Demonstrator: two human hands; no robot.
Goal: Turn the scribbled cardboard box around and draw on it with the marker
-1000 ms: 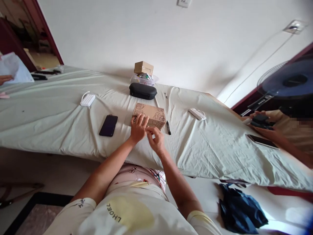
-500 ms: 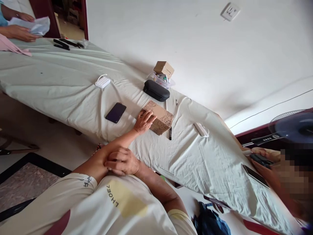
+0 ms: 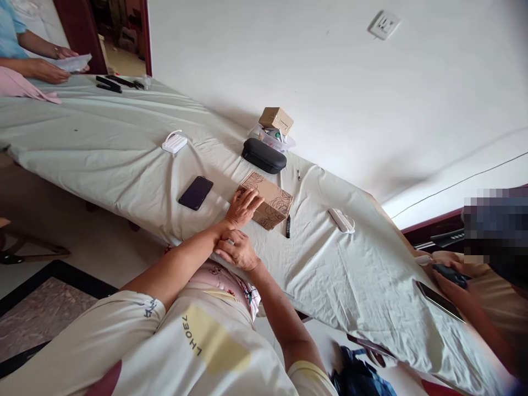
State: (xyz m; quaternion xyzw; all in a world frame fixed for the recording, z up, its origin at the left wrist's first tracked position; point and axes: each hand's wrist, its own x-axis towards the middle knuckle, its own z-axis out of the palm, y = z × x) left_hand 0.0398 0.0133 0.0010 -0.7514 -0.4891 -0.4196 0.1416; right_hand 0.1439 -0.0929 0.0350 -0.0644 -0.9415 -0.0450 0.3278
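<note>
A brown cardboard box printed with dark swirls lies on the table covered by a pale green cloth. My left hand rests flat on the box's near left corner, fingers spread. My right hand lies against my left wrist at the table's near edge, fingers stretched along the forearm and holding nothing. A black marker lies just right of the box. A dark phone lies to the box's left.
Behind the box are a black oblong case, a clear tub and a small plain carton. White power adapters lie either side. Another person's hands hold paper far left; a person at right holds a dark device.
My right hand left the box, dropped to my left forearm, then slid up to the wrist. My left hand stayed on the box. The view swung to the left.
</note>
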